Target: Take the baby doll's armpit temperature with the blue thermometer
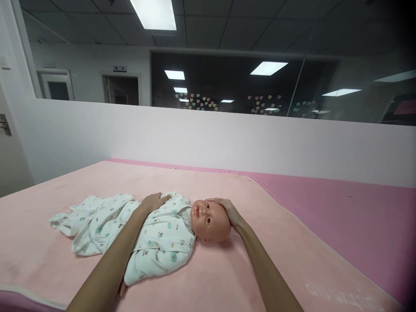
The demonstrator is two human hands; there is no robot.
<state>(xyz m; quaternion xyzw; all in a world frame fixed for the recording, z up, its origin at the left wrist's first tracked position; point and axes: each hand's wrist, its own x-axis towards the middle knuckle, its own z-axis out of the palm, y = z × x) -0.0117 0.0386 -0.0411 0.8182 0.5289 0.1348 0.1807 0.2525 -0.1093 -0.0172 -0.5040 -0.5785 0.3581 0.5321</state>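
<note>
A baby doll (212, 225) lies on its back on a peach-coloured blanket, its bald head toward the right. It wears a white printed baby outfit (165, 238) with small coloured pictures, and the trouser legs stretch out to the left. Resting flat on the outfit's far side, at the doll's chest, is my left hand (154, 202), fingers extended. My right hand (229, 213) lies over the top of the doll's head, its fingers stretched along the far side; the thumb is hidden. One doll hand (122, 288) shows below the near sleeve, beside my left forearm.
The peach blanket (260, 260) covers a pink padded surface (351, 216). A low white wall (227, 138) runs along the back, with glass above it. At the far left is a door with a metal handle (4, 125).
</note>
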